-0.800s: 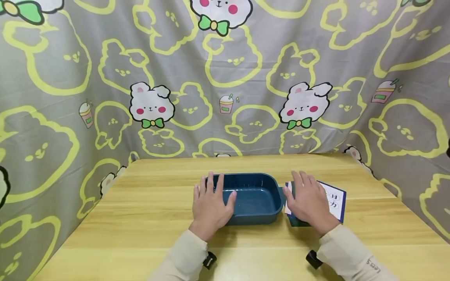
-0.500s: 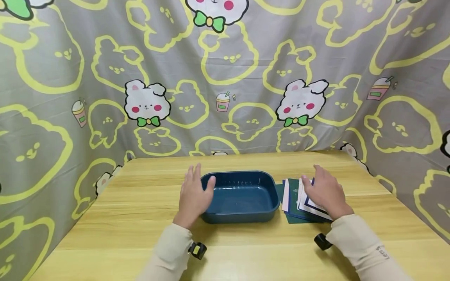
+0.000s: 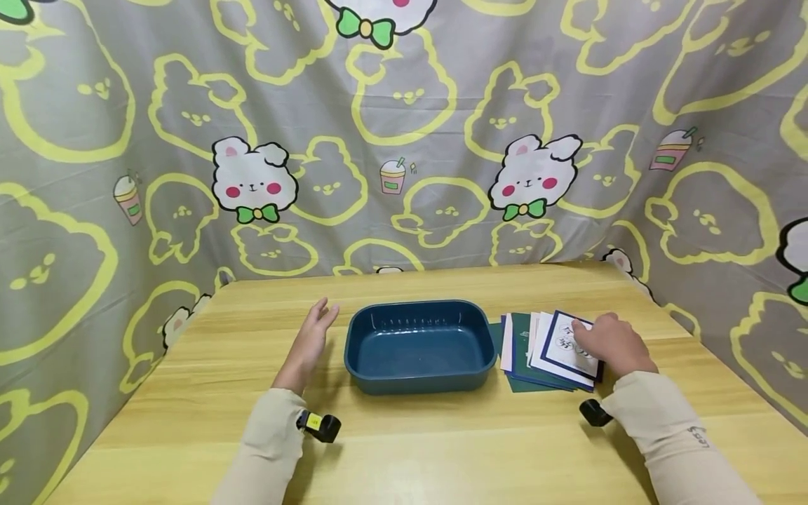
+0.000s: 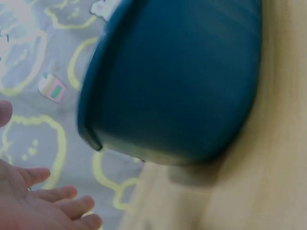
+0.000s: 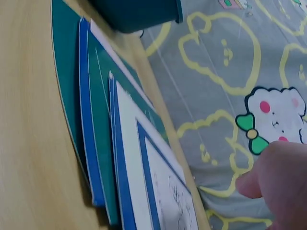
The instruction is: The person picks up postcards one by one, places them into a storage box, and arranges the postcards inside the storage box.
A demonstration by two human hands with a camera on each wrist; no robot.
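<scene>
A dark blue-green rectangular basin (image 3: pixel 419 382) stands on the table. To its left, my left hand (image 3: pixel 307 347) is raised with its fingers apart, touching nothing; the left wrist view also shows the spread hand (image 4: pixel 48 201) away from the basin (image 4: pixel 172 86). A fanned stack of square cards (image 3: pixel 525 344) in green, blue, pink and white lies right of the basin. Its top card (image 3: pixel 562 341) is white with a dark blue border and black characters. My right hand (image 3: pixel 615 345) is over that card's right side, fingers bent; in the right wrist view its thumb (image 5: pixel 249 184) appears apart from the cards.
The wooden table (image 3: pixel 404 449) extends in front of the basin and to both sides. A grey curtain (image 3: pixel 353 105) with yellow outlines and white rabbit heads hangs behind and along the sides. Each wrist carries a small black camera (image 3: pixel 320 426).
My left hand has moved off the basin to the left. My right hand has slid rightward across the cards, uncovering the fanned stack. The head view has shifted slightly.
</scene>
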